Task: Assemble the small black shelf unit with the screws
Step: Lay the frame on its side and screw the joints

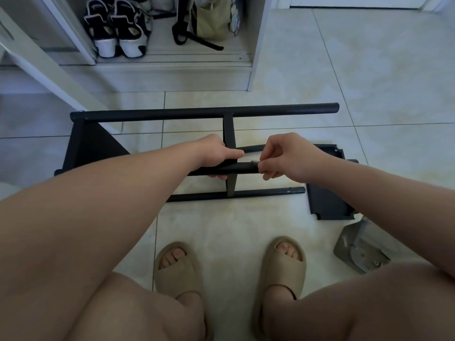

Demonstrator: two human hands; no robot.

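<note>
The black shelf frame (204, 113) lies on its side on the tiled floor, with long round tubes joined by a flat crossbar (229, 134). My left hand (216, 153) grips a black tube (241, 168) in the middle of the frame. My right hand (285, 158) pinches a small silver screw or tool (254, 161) at that tube's end. A lower tube (246, 193) lies nearer to me. A black shelf panel (330, 203) lies flat on the right, partly under my right forearm. Another black panel (91, 143) stands at the frame's left end.
A grey plastic bag with small metal parts (359, 252) lies on the floor at the right. My feet in beige slippers (283, 264) are below the frame. A white cabinet (170, 62) with shoes (118, 28) and a bag stands behind.
</note>
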